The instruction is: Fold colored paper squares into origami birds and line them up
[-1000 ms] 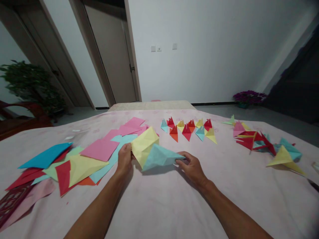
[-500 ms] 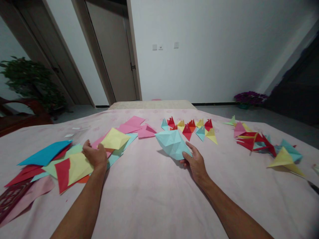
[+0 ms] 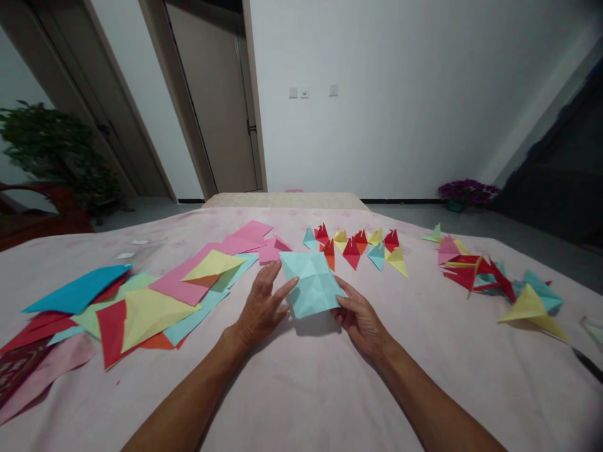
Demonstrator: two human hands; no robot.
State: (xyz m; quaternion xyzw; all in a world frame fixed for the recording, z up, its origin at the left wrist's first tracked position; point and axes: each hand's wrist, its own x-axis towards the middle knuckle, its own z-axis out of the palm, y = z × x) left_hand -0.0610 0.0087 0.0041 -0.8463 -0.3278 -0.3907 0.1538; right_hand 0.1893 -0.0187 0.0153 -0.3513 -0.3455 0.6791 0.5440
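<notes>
A creased, light-blue sheet of origami paper (image 3: 315, 285) is held up just above the cloth, its fold lines showing. My right hand (image 3: 360, 317) pinches its lower right edge, thumb on top and fingers beneath. At the left edge is my left hand (image 3: 264, 304), fingers apart, with one fingertip against the paper; whether the thumb bears on the underside is hidden. Beyond the sheet stand several small folded paper cranes (image 3: 352, 251) in red, yellow and blue.
Loose coloured paper (image 3: 155, 311) lies in an overlapping spread on the left. Several larger folded paper pieces (image 3: 530, 304) are heaped on the right, near a black pen-like object (image 3: 586, 363). A pink cloth (image 3: 301, 389) covers the table.
My left hand has moved right from the loose paper to the blue sheet. The sheet has turned and shifted slightly left in my right hand, now facing me more squarely.
</notes>
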